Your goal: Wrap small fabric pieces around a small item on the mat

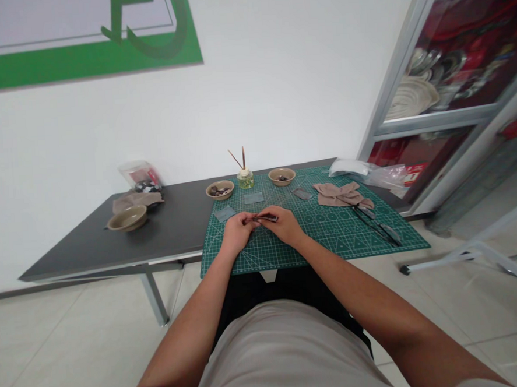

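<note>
My left hand (238, 232) and my right hand (285, 224) meet above the front of a green cutting mat (322, 236). Both are closed, their fingertips pinching a small, thin dark piece (272, 218) between them; its kind is too small to make out. Just beyond the fingers lie a greyish flat rectangular piece (254, 198) and a second greyish piece (225, 213) to its left. A darker grey flat piece (302, 194) rests past my right hand. Farther back stand a tan bowl (220, 190) holding dark lumps and another tan bowl (282, 177) with fewer dark bits.
Between the bowls stands a small glass jar (245, 179) with two sticks. To the right are a crumpled brown cloth (340, 195), black-framed glasses (379, 226) and a plastic bag (386, 174). A third bowl (129, 219) and a clear bag (140, 174) sit on the dark table (179, 227).
</note>
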The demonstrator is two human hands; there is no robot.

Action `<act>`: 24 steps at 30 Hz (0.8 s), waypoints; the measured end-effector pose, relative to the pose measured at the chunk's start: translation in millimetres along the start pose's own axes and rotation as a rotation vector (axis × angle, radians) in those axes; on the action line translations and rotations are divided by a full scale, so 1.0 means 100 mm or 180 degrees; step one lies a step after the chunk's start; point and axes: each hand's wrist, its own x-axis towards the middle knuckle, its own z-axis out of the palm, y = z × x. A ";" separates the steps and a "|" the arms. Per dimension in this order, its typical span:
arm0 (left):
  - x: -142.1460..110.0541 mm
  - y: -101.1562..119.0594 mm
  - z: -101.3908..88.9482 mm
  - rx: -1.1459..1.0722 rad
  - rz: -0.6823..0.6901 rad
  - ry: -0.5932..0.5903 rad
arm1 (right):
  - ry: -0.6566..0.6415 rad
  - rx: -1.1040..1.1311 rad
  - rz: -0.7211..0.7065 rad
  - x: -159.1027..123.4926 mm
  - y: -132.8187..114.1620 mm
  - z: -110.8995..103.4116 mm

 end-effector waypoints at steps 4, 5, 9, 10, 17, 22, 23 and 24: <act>0.00 0.00 -0.01 0.0119 0.0026 -0.0017 | -0.0015 0.0070 0.0020 0.00 0.01 -0.01; 0.00 0.00 -0.01 0.0119 0.0030 -0.0021 | 0.0016 0.0068 0.0032 0.00 0.02 -0.01; 0.01 -0.02 0.00 0.0084 0.0067 -0.0029 | 0.0038 0.0059 0.0035 -0.01 0.01 0.00; 0.01 -0.03 0.00 0.0088 0.0081 -0.0034 | 0.0007 0.0069 0.0044 -0.01 0.01 0.00; 0.03 -0.12 0.04 0.0015 0.0233 0.0040 | 0.0155 0.0147 0.0176 -0.03 0.01 0.01; 0.05 -0.19 0.08 -0.0583 0.0238 0.0128 | 0.0566 0.0090 0.0490 -0.02 0.01 -0.02; 0.05 -0.19 0.08 -0.0584 0.0268 0.0147 | 0.0606 0.0049 0.0568 -0.01 0.01 -0.02; 0.05 -0.18 0.07 -0.0554 0.0310 0.0169 | 0.0632 0.0001 0.0635 -0.01 0.01 -0.03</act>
